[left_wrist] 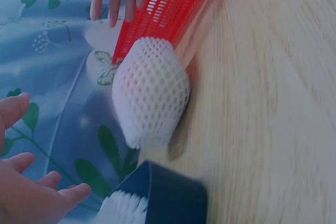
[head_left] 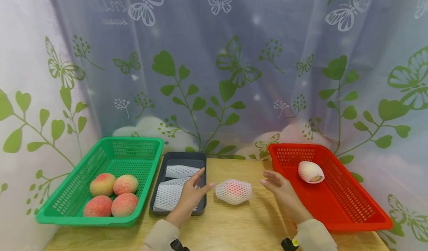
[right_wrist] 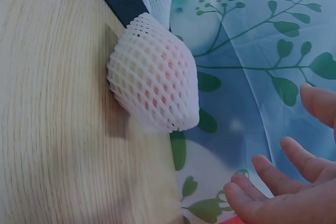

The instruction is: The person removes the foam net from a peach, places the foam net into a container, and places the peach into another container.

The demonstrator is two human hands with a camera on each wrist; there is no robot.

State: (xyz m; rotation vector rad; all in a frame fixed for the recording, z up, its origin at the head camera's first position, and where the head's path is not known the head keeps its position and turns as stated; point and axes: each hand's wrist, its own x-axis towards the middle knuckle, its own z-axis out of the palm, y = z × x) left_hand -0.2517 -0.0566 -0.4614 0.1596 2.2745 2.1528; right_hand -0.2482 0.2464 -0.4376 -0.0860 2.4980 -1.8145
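Observation:
A peach in a white foam net sleeve (head_left: 233,191) lies on the wooden table between my two hands, its red blush showing through the mesh. My left hand (head_left: 191,196) hovers to its left, over the right side of a dark tray (head_left: 204,206), fingers spread and holding nothing. On the other side, my right hand (head_left: 284,191) is held apart from the peach with relaxed fingers, near the left rim of a red basket (head_left: 354,225). Both wrist views show the sleeved peach (left_wrist: 151,93) standing free of the fingers (right_wrist: 268,177).
Flat foam net sleeves (head_left: 168,195) lie in the dark tray. A green basket (head_left: 100,221) at the left holds several bare peaches (head_left: 125,204). Inside the red basket rests another sleeved fruit (head_left: 311,172). A patterned curtain (head_left: 214,76) hangs behind the table.

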